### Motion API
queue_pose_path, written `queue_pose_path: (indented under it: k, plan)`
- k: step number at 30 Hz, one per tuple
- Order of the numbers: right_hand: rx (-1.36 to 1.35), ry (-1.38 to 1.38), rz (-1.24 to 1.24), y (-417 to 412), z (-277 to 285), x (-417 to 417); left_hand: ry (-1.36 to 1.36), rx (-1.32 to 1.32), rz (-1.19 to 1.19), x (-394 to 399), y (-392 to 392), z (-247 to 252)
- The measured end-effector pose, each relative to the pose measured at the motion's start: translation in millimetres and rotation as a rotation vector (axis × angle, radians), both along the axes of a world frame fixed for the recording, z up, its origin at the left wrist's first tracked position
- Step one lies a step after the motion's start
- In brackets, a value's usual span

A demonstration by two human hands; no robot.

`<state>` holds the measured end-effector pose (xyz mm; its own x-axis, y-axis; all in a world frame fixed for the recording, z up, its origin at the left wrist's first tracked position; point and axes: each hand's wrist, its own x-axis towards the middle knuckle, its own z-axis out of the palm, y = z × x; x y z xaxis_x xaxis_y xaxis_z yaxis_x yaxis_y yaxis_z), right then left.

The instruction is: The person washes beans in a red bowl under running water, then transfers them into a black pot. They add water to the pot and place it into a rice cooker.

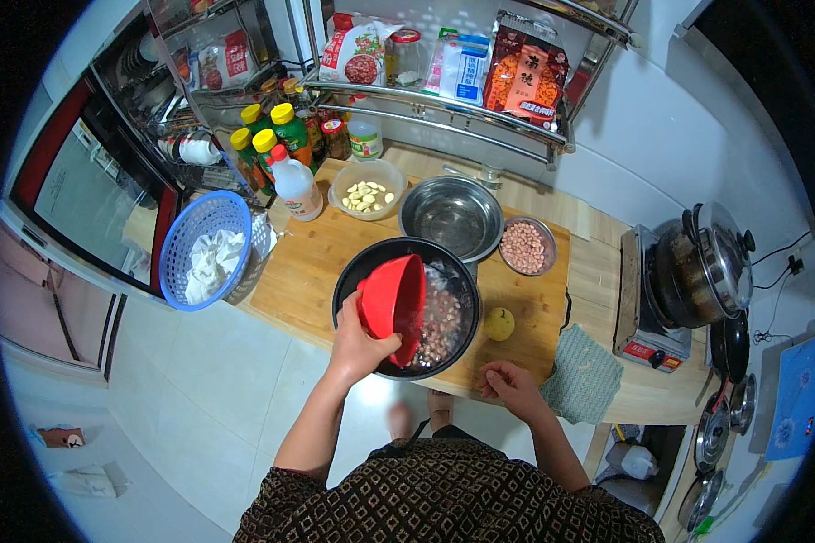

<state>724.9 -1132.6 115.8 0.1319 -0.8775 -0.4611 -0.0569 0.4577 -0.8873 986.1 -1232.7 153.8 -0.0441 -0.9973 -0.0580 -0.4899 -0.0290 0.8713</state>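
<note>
My left hand (360,343) grips a red plastic bowl (380,298), tipped on its side over a black pot (343,285). Brownish-pink beans or peanuts lie in liquid in the pot (441,326). My right hand (509,387) is at the front edge of the wooden cutting board (299,271), fingers curled, with nothing plainly in it. Just above it sits a round yellow-green fruit (499,324). Behind the pot stand an empty steel basin (451,217), a small metal bowl of pink peanuts (524,246) and a translucent bowl of pale cloves or kernels (368,190).
A blue plastic basket (170,251) holding white cloth or bags stands left. Sauce bottles (295,180) crowd the back left beneath a metal rack (435,102) of food packets. At right are a green cloth (584,373) and a portable stove (642,332) bearing a lidded pot (693,271).
</note>
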Motion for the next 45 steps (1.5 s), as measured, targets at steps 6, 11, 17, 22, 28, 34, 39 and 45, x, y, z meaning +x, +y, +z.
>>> queue_pose_path:
  k: [6,11,17,22,28,34,39,45]
  plan:
    - [0.013,-0.019,-0.012,1,-2,-2,0.467,0.416,0.109,-11,-12,-16]
    - [0.003,-0.036,-0.027,1,-1,-2,0.829,0.688,0.150,2,-17,-12]
    - [0.007,0.007,-0.006,-1,-5,-2,1.043,0.612,0.079,16,-12,-1]
    - [0.001,0.019,0.002,-4,-2,0,0.728,0.449,0.028,19,-6,25]
    - [0.006,0.016,0.025,-7,3,5,0.413,0.131,-0.078,21,-1,31]
    - [0.013,0.024,0.023,-6,1,10,-0.006,-0.109,-0.181,17,5,44]
    - [-0.006,-0.004,0.002,-4,-2,12,-0.346,-0.239,-0.226,11,10,63]
    - [0.008,0.045,-0.012,-1,-2,12,-0.278,-0.226,-0.095,8,3,44]
